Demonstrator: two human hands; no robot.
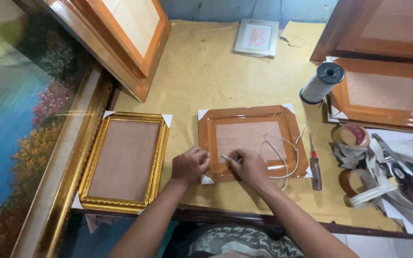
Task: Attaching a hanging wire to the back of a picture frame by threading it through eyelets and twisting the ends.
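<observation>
Near the lower middle of the frame, both hands rest on the bottom edge of the brown picture frame (252, 141) on the bench (206, 76). The right hand (249, 166) pinches a thin metal piece (228, 158), maybe a nail; the left hand (190, 165) has its grip narrow, fingertips pressed on the frame.

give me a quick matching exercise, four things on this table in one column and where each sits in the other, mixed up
Things:
1. gold frame
2. thread spool
3. screwdriver
4. small silver frame

Places:
A. far edge of the table, top centre
B. just right of the brown frame under the hands
C. left of the left hand
D. between the brown frame and the stacked frames at right

Pairs: 1-C, 2-D, 3-B, 4-A
</observation>
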